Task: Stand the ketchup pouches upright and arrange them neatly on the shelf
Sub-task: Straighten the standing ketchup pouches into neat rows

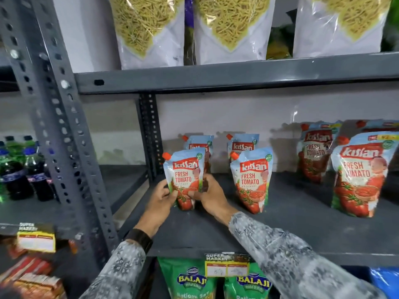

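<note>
Both hands' fingers [172, 194] clamp one upright Kissan "Fresh Tomato" ketchup pouch [185, 171] on the shelf [280, 234].

Both arms are covered to the wrist by long sleeves of a pale grey fabric printed with a darker grey mottled pattern, small cross-like or floral motifs repeating along the cloth (the print blurs toward the lower edge of the view). The left sleeve [121, 268] ends just below a broad dark wristband or watch strap [139, 238] that wraps the wrist. The right sleeve [285, 253] ends at the wrist, and both hands are bare.
</note>
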Tool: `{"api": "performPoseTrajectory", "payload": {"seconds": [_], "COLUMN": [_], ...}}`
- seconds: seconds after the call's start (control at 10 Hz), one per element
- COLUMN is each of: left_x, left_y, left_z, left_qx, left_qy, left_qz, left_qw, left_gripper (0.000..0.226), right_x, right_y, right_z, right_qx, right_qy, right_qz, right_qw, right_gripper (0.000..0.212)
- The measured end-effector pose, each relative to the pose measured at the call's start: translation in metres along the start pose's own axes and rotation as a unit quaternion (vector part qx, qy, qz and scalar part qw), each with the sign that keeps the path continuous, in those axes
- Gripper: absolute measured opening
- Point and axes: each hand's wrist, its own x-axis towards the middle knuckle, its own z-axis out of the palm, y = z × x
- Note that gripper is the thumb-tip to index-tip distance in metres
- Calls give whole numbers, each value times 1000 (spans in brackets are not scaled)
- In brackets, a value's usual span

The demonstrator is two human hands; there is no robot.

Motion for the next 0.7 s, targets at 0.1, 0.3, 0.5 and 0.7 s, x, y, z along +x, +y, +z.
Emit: {"api": "performPoseTrajectory", "payload": {"seconds": [0.1, 0.3, 0.5, 0.7], "left_x": [3, 10, 17, 1], "left_y": [-1, -10, -18, -15], "left_z": [7, 21, 22, 22], "left_qx": [13, 29, 31, 32], "left_qy": [-37, -62, -48, -11], "left_qz": [6, 23, 21, 14], "left_qw": [999, 997, 998, 999], "left_gripper": [48, 47, 46, 53], "right_x": [-9, -18, -23, -38], "right_y": [6, 14, 11, 3], "right_z": [-8, -22, -19, -24], "right_qx": [-12, -29, -39, -49], "right_qy": [50, 86, 83, 66], "right_qz": [-7, -18, -20, -10], "right_qw": [999, 996, 996, 997], "right_gripper": [46, 43, 46, 49]}}
